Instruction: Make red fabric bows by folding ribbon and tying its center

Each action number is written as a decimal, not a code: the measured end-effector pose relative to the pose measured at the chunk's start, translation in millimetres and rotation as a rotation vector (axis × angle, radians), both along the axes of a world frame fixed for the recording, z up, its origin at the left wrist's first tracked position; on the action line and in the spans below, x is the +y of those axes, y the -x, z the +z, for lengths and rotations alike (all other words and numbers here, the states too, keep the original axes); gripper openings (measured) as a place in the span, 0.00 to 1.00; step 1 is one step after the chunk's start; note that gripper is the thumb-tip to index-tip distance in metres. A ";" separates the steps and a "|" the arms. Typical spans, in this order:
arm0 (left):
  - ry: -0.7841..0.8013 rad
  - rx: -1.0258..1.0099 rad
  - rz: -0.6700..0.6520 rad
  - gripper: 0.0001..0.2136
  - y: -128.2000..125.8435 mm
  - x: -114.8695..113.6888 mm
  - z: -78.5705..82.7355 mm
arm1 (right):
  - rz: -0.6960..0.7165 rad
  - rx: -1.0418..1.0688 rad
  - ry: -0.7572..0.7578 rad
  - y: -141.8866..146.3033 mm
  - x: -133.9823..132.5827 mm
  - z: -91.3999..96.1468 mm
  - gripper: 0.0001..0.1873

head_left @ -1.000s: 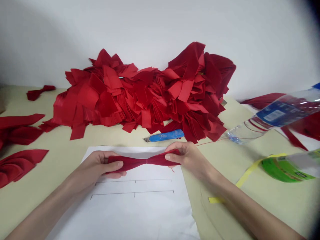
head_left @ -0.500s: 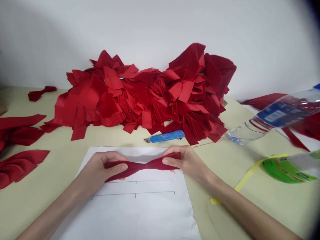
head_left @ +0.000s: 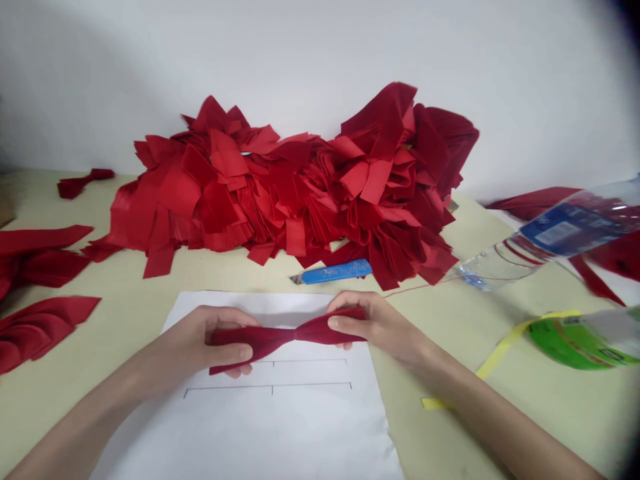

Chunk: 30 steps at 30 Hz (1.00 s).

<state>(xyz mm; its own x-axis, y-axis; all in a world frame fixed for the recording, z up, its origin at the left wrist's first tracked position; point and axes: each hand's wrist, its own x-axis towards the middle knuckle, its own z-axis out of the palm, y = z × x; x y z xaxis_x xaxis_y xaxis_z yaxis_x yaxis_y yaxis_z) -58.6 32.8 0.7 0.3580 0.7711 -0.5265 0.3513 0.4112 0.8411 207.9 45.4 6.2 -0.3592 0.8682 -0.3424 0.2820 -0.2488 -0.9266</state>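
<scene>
Tabletop [head_left: 550, 407], red bow [head_left: 265, 340], blurred bottle label [head_left: 565, 233]

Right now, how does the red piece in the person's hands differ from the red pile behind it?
The red piece is single, pinched narrow at its middle, while the red pile is a loose heap of many pieces. The piece is held by the left hand and right hand above a white sheet; the pile rests on the table. Both are red.
</scene>
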 end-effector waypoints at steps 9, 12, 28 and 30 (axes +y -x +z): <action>0.047 0.043 0.007 0.06 -2.6 2.1 1.6 | 0.056 -0.087 0.017 -3.9 2.8 -6.4 0.10; 0.039 0.029 -0.014 0.06 2.2 3.6 2.7 | 0.057 -0.074 -0.007 -7.9 4.3 -6.3 0.12; -0.080 -0.081 0.199 0.14 20.1 15.4 -11.6 | -0.048 -0.173 -0.122 -34.4 17.4 -1.1 0.12; -0.100 -0.042 0.226 0.14 20.4 15.6 -9.9 | 0.012 -0.270 -0.217 -36.2 15.6 3.0 0.10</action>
